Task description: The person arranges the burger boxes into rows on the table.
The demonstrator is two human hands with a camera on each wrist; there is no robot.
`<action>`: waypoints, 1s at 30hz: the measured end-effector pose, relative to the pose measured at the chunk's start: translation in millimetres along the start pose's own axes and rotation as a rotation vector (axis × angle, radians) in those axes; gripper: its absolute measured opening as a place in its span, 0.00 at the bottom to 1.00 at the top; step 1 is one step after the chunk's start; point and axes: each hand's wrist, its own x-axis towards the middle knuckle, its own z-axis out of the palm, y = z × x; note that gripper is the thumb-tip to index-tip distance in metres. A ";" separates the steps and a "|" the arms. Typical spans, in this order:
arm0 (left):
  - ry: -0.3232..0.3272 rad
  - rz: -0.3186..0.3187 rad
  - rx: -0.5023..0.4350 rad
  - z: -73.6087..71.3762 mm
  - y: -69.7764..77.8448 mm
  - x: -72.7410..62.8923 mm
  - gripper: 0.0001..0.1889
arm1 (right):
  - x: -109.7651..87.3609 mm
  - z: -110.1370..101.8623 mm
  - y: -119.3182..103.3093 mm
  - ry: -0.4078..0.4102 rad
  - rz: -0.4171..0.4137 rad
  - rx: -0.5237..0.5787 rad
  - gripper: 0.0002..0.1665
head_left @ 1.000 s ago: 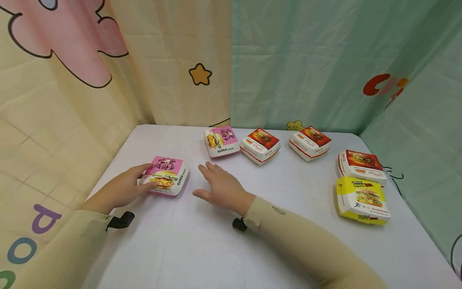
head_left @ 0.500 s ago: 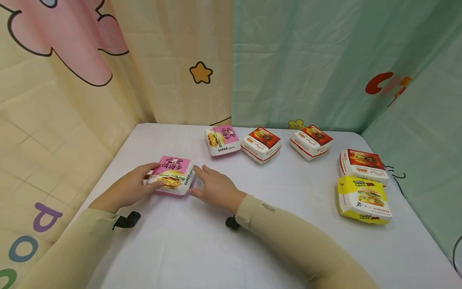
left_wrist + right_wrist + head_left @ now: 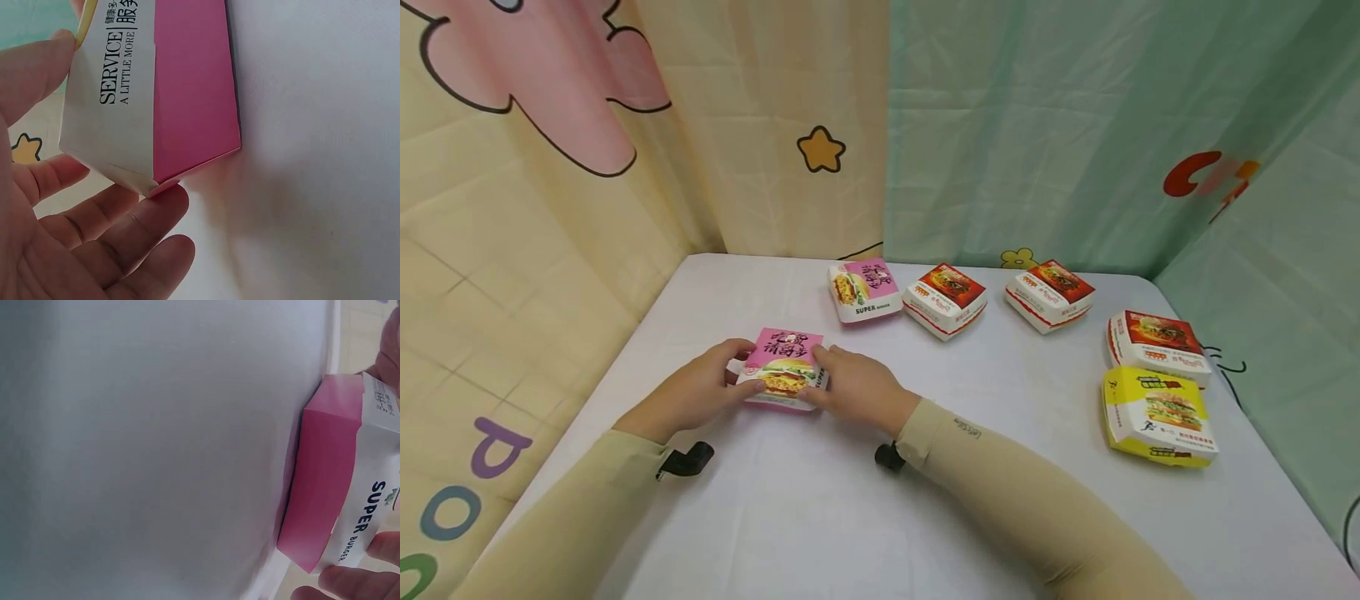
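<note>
A pink and white burger box [image 3: 782, 360] with a burger picture on its lid sits on the white table, left of the middle. My left hand [image 3: 703, 387] holds its left side, thumb at the near corner and fingers along the side. From the right, my right hand [image 3: 861, 387] grips the opposite side, fingers at the far corner and thumb at the near one. The left wrist view shows the box's pink lower wall [image 3: 197, 94] with fingertips [image 3: 165, 203] under its corner. In the right wrist view, fingertips [image 3: 337, 579] touch the side lettered SUPER BURGER.
Behind stands a second pink burger box [image 3: 867, 292], beside a red and white burger box [image 3: 945, 302]. Farther right are two more red-topped boxes [image 3: 1049, 297] [image 3: 1159, 346] and a yellow burger box [image 3: 1161, 417]. Printed curtains [image 3: 1022, 125] enclose the table [image 3: 820, 533].
The pink box and my left hand have moved to the right. My right hand, apart from the box at first, has come onto its right side. The other boxes stay in place.
</note>
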 end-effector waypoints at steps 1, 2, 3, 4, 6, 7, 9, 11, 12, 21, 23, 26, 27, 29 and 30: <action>-0.001 -0.001 0.006 1.0 1.3 0.7 0.44 | 0.1 -0.8 1.3 -0.002 0.002 0.003 0.51; 0.000 -0.004 0.013 2.1 2.4 1.3 0.45 | 0.2 -1.4 2.6 -0.003 0.003 0.008 0.51; 0.000 -0.005 0.021 3.2 3.8 1.7 0.46 | 0.3 -1.8 3.9 -0.006 0.003 0.014 0.52; -0.001 -0.009 0.024 4.6 5.1 2.2 0.47 | 0.2 -2.2 5.1 -0.008 0.004 0.022 0.51; -0.001 -0.021 0.027 7.8 7.4 3.7 0.48 | -0.4 -2.8 7.8 -0.010 0.004 0.032 0.51; 0.000 -0.027 0.025 9.4 8.5 4.3 0.49 | -0.8 -2.9 9.2 -0.010 0.004 0.033 0.51; 0.002 -0.038 0.015 12.5 11.0 5.7 0.49 | -1.8 -3.5 12.1 -0.007 0.006 0.028 0.51; 0.003 -0.051 0.008 15.5 12.9 7.2 0.50 | -3.1 -4.6 14.5 -0.006 0.008 0.020 0.51; 0.004 -0.054 0.005 16.5 14.0 7.6 0.50 | -3.8 -5.2 15.4 -0.007 0.010 0.019 0.51; 0.013 -0.060 -0.005 21.0 18.5 8.7 0.48 | -7.4 -7.3 18.6 -0.020 0.044 0.046 0.51; 0.016 -0.063 -0.006 20.9 18.9 8.4 0.48 | -8.2 -7.7 18.5 -0.020 0.048 0.053 0.51; 0.018 -0.066 -0.007 20.6 19.9 8.2 0.48 | -8.5 -8.0 18.7 -0.019 0.050 0.062 0.51; 0.018 -0.067 -0.009 20.5 20.3 8.2 0.48 | -8.5 -7.9 18.9 -0.019 0.051 0.064 0.51; 0.016 -0.070 -0.013 20.3 20.9 8.2 0.48 | -8.3 -7.4 19.4 -0.018 0.052 0.065 0.51; 0.014 -0.071 -0.015 20.2 21.2 8.2 0.48 | -8.2 -7.0 19.8 -0.017 0.053 0.064 0.51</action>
